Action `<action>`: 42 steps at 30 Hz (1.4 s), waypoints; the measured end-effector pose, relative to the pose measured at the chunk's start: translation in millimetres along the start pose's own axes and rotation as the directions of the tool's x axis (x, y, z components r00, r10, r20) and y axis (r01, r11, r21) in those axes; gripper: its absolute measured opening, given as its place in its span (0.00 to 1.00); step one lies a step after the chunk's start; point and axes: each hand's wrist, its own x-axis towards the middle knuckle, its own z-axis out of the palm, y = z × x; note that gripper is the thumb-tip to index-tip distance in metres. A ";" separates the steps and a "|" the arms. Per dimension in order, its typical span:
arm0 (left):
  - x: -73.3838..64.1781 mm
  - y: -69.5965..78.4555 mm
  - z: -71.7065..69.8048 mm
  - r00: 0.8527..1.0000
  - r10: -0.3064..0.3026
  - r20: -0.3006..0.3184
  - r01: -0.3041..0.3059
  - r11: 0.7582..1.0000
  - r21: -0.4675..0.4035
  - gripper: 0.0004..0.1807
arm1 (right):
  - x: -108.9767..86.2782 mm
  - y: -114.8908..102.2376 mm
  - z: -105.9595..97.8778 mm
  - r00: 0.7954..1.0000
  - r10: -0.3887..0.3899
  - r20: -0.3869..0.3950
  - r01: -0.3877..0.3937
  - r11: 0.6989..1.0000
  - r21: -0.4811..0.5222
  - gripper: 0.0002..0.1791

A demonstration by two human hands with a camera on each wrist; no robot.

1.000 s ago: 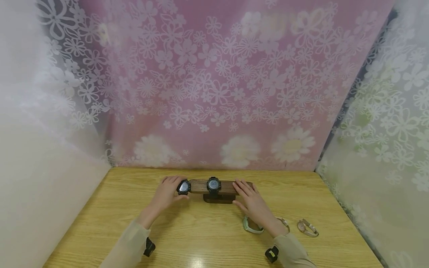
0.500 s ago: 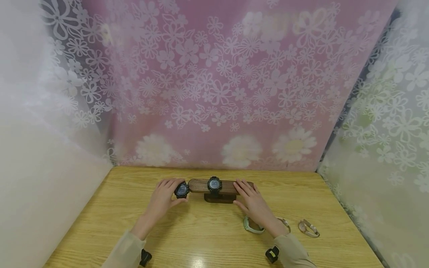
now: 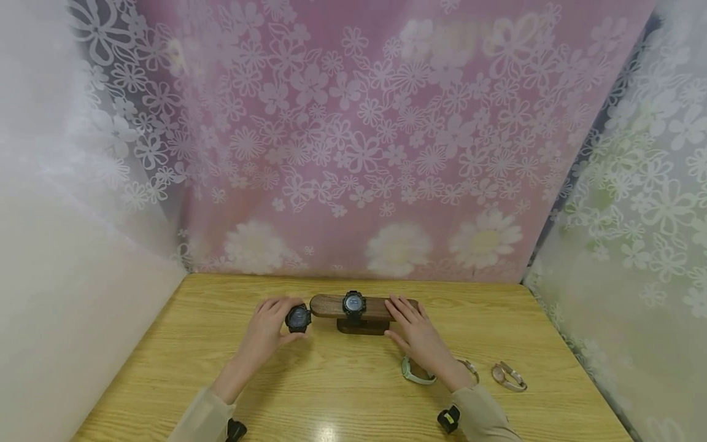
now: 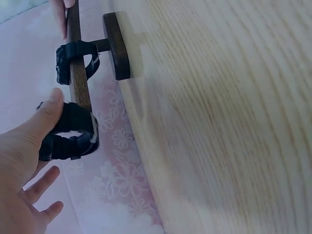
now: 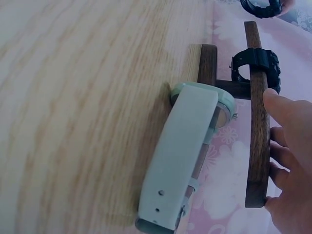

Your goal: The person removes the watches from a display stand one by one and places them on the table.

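My left hand point(image 3: 259, 331) pinches a black digital watch point(image 3: 298, 318) between thumb and fingers, just beyond the left end of a dark wooden watch stand point(image 3: 326, 306). In the right wrist view a small gap separates this watch point(image 5: 262, 8) from the bar's tip. Its strap forms a closed loop in the left wrist view. A second black digital watch point(image 3: 353, 303) sits around the middle of the bar. On the bar's right end, my right hand point(image 3: 422, 347) holds on with fingers over the top and thumb at the front.
A mint-green watch point(image 3: 418, 376) lies on the wooden table point(image 3: 331, 387) below my right hand. Another watch point(image 3: 469, 369) is partly hidden by the right wrist. Farther right lies a watch with a pale band point(image 3: 508, 376). A flowered pink curtain point(image 3: 353, 184) hangs behind the table.
My left hand has drawn the black watch slightly left and toward me, off the bar's left end. The right hand and the stand have stayed in place.
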 end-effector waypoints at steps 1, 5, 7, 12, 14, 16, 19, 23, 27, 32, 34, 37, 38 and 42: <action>-1.2 0.7 -0.7 1.000 0.007 0.008 -0.007 1.000 0.008 0.42 | 0.0 -0.1 -0.1 1.000 0.004 0.002 -0.004 1.000 0.003 0.38; -6.0 6.2 -4.5 0.998 0.010 0.067 -0.011 1.000 0.010 0.42 | 0.1 0.2 0.4 1.000 0.008 0.002 -0.008 1.000 0.002 0.39; -8.3 9.5 -5.6 0.994 -0.003 0.107 0.003 1.000 0.006 0.41 | 0.2 0.5 0.8 1.000 0.007 -0.002 -0.007 1.000 0.003 0.39; -12.6 16.2 -4.8 0.980 -0.020 0.197 0.016 1.000 0.022 0.39 | 1.0 0.4 0.0 1.000 0.000 -0.019 0.000 1.000 0.004 0.39; -13.4 19.2 -4.1 0.975 -0.012 0.222 0.006 1.000 0.029 0.39 | 1.5 -0.2 -1.3 1.000 0.005 -0.015 -0.005 1.000 0.004 0.40; -14.6 21.5 -2.0 0.973 0.007 0.231 -0.016 0.999 0.038 0.38 | 1.9 -0.7 -2.1 1.000 0.010 -0.010 -0.010 1.000 0.006 0.40; -17.1 24.7 1.6 0.969 0.034 0.245 -0.046 0.998 0.041 0.37 | 1.8 -1.0 -2.0 1.000 0.013 -0.008 -0.013 1.000 0.005 0.40; -22.1 27.2 7.3 0.958 0.058 0.281 -0.071 0.997 0.037 0.36 | 1.5 -1.5 -1.0 1.000 0.010 -0.016 -0.009 1.000 0.018 0.39; -26.6 30.5 11.7 0.947 0.076 0.313 -0.090 0.995 0.032 0.36 | 1.4 -2.2 -0.9 1.000 0.005 -0.016 -0.005 1.000 0.019 0.39; -29.8 34.7 14.7 0.936 0.079 0.344 -0.087 0.996 0.008 0.37 | 1.0 -2.0 0.1 1.000 -0.002 -0.016 0.002 1.000 0.009 0.39; -30.4 36.0 15.6 0.932 0.078 0.355 -0.085 0.996 0.005 0.37 | 0.9 -1.8 0.3 1.000 -0.008 -0.025 0.008 1.000 0.009 0.39; -30.8 37.5 16.8 0.926 0.086 0.367 -0.097 0.995 0.013 0.37 | 1.1 -1.2 1.3 1.000 -0.004 -0.023 0.005 1.000 0.006 0.39; -30.9 38.0 17.4 0.924 0.089 0.371 -0.103 0.995 0.018 0.37 | 1.2 -1.2 1.4 1.000 0.000 -0.017 0.000 1.000 0.006 0.39; -30.6 40.5 19.2 0.918 0.098 0.385 -0.126 0.991 0.047 0.38 | 0.8 -1.1 1.0 1.000 0.023 0.017 -0.023 1.000 0.013 0.39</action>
